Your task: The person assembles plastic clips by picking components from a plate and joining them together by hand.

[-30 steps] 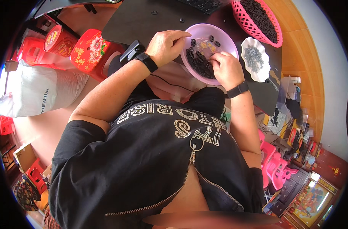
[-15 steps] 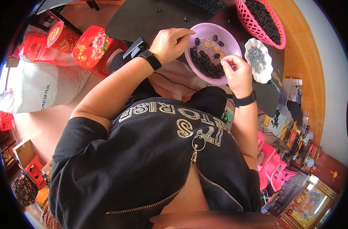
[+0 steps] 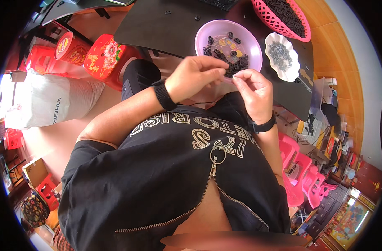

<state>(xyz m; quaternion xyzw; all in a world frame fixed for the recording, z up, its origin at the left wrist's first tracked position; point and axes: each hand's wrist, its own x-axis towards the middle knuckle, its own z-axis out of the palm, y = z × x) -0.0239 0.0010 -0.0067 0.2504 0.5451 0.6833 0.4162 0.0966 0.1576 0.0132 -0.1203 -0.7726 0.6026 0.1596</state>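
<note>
My left hand [image 3: 196,77] is over the near rim of a lilac plastic bowl [image 3: 256,42], thumb and forefinger pinched together. What they hold, if anything, blends with the dark parts behind. Close beside it, my right hand [image 3: 256,93] pinches a tiny pale thing at its fingertips, too small to name. Inside the bowl lie many small black oval parts [image 3: 241,62], mostly heaped along the near side. A white scalloped dish [image 3: 294,69] with many small clear or grey pieces [image 3: 279,56] stands right of the bowl.
A pink lattice basket [image 3: 268,21] full of black parts sits at the far right of the black table [image 3: 147,25]. Two loose black pieces lie at the table's far left. Red stools [image 3: 105,58] and a large white sack [image 3: 52,98] stand left; pink chairs [image 3: 293,171] stand right.
My left hand has left the bowl's left rim and come right and nearer, beside the right hand. My right hand has drawn slightly nearer to me, away from the bowl's middle.
</note>
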